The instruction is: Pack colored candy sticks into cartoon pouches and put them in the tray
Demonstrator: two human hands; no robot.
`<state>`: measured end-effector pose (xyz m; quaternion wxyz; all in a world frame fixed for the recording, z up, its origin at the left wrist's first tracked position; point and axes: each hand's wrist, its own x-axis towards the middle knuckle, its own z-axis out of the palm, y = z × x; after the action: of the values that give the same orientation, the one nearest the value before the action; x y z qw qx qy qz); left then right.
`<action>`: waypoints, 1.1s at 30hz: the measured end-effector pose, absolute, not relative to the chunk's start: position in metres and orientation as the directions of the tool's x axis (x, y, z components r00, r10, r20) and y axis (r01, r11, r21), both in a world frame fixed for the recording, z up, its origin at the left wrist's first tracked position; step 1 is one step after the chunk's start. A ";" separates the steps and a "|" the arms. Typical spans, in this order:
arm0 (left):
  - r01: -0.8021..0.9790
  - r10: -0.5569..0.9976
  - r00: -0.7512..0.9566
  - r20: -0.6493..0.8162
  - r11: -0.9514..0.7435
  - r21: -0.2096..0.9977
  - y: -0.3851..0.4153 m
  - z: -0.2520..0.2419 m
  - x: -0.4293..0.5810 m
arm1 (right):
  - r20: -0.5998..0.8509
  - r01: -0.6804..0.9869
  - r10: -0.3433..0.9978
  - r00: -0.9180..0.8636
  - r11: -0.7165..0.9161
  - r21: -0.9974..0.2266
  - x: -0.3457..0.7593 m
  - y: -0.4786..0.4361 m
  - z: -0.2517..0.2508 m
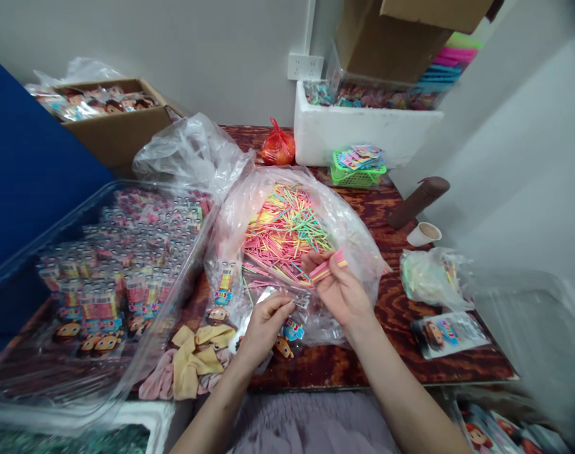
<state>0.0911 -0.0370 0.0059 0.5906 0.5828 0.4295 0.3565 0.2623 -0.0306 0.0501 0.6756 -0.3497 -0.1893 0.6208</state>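
My right hand (338, 287) pinches a small bundle of pink and yellow sticks (329, 266) just above the near edge of a clear plastic bag (358, 243) heaped with coloured sticks (282, 230). My left hand (265, 325) grips a small clear packet with a cartoon card (282, 328) in front of that bag, its open end turned toward the bundle. The two hands are a few centimetres apart over the wooden table (401, 302).
A clear bin of filled cartoon packets (108, 277) sits at the left, cloth gloves (197, 362) near the table's front. A white foam box (363, 126), green basket (358, 167), red bag (278, 148), brown flask (417, 202), cup (424, 234) and spare packets (451, 333) lie behind and right.
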 end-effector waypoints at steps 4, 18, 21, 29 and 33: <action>0.037 0.931 0.346 -0.118 0.112 0.993 -0.039 0.002 0.088 | -0.249 -0.691 0.968 0.037 -0.155 -0.706 0.255 -0.030 0.049; 0.008 0.965 0.225 -0.136 0.138 0.990 -0.046 -0.004 0.086 | -0.256 -0.612 0.953 0.162 -0.107 -0.783 0.243 -0.056 0.058; 0.033 0.963 0.242 -0.119 0.114 0.993 -0.049 -0.002 0.086 | -0.235 -0.637 0.959 0.155 -0.085 -0.766 0.246 -0.053 0.056; 0.110 0.965 0.260 0.035 -0.065 0.992 -0.051 0.002 0.086 | -0.234 -0.713 0.967 0.097 -0.096 -0.695 0.260 -0.038 0.051; 0.090 0.961 0.274 0.036 -0.063 0.994 -0.051 0.003 0.087 | -0.278 -0.754 0.961 -0.006 -0.187 -0.629 0.259 -0.034 0.048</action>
<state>0.0868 -0.0511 0.0034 0.5263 0.6001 0.4377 0.4140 0.2593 -0.0344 0.0480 0.6190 -0.3374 -0.1528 0.6926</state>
